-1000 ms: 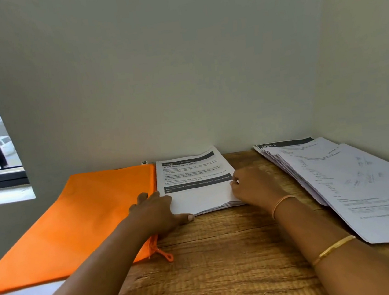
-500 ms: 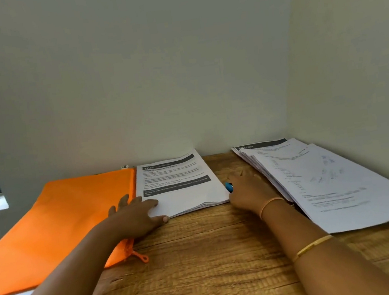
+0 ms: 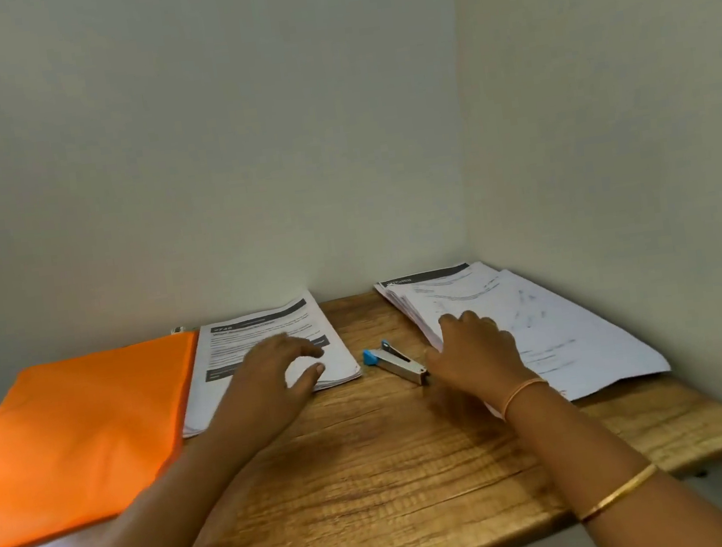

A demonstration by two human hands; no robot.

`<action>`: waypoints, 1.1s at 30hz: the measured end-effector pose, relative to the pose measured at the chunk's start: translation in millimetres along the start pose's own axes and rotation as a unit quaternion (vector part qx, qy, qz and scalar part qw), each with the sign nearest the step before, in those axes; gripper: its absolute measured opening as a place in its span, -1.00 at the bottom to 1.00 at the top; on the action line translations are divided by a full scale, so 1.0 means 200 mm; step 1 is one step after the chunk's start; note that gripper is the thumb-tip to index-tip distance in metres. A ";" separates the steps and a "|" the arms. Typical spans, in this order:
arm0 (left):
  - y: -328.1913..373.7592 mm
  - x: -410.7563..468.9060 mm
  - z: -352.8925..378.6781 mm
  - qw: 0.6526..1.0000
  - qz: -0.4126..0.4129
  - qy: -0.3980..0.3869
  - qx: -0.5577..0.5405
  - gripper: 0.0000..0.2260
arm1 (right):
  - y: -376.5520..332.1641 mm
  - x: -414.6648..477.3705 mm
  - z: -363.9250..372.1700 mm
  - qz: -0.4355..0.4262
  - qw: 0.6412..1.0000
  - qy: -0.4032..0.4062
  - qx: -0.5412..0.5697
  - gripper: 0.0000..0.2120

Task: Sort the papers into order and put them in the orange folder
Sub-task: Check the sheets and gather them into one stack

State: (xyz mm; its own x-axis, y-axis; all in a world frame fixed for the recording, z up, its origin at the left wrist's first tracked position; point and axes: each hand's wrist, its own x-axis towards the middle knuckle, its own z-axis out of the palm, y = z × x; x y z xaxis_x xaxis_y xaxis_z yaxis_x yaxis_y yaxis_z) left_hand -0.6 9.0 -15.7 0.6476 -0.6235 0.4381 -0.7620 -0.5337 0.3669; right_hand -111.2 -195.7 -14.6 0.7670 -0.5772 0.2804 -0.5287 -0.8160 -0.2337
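Table top of pale grained wood (image 3: 375,476) runs under both forearms and ends at a wall corner beyond the fingertips. Next in size, the orange folder (image 3: 79,435) lies flat to the outside of the left hand (image 3: 267,375), its near edge passing beside the left forearm and its far right edge just beside a stack of printed papers (image 3: 261,326). To the outside of the right hand (image 3: 473,350) a fanned spread of papers (image 3: 585,336) slants along the side wall, the sheets overlapping, with faint print and a dark header strip at the far end. The smaller stack sits squared under the left hand, dark bands crossing its top page.

The left hand is over the near half of that stack, fingers loosely bent and thumb held apart, with nothing between them; motion blur hides whether it touches the page. The right hand lies on the inner edge of the fanned spread, back up, fingers bent down onto the sheets; whether it pinches a sheet cannot be told.

Between the two hands a stapler (image 3: 395,362), metal with a blue end, lies on the bare wood, its metal end just beside the right thumb. A thin bangle (image 3: 524,394) circles the right wrist, and a gold bangle (image 3: 618,491) sits further up the forearm.
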 end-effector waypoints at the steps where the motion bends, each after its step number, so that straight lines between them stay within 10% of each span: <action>1: 0.07 0.00 0.03 1.000 -0.001 -0.009 -0.024 -0.76 | 0.04 -0.01 0.00 0.004 1.000 -0.027 -0.008 -0.53; 18: 0.80 0.06 0.47 0.968 -0.142 -0.098 -0.180 -0.37 | 0.49 -0.09 0.02 0.031 0.987 0.139 0.072 -0.73; 26: 0.81 0.20 0.58 0.767 -0.329 -0.108 -0.541 -0.60 | 0.48 -0.09 0.06 0.034 0.992 0.106 0.060 -0.77; 33: 0.83 0.25 0.53 0.821 -0.284 -0.094 -0.486 -0.62 | 0.51 -0.11 0.03 0.015 0.970 0.200 0.138 -0.76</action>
State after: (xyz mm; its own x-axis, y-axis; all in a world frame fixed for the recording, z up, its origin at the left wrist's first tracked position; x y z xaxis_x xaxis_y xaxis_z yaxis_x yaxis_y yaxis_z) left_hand -94.2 -171.6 -18.9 0.8191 -0.5585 -0.1312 0.0780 -0.1181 0.9899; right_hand -179.7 -265.0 -50.8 0.5216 -0.6108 0.5956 -0.3880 -0.7916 -0.4720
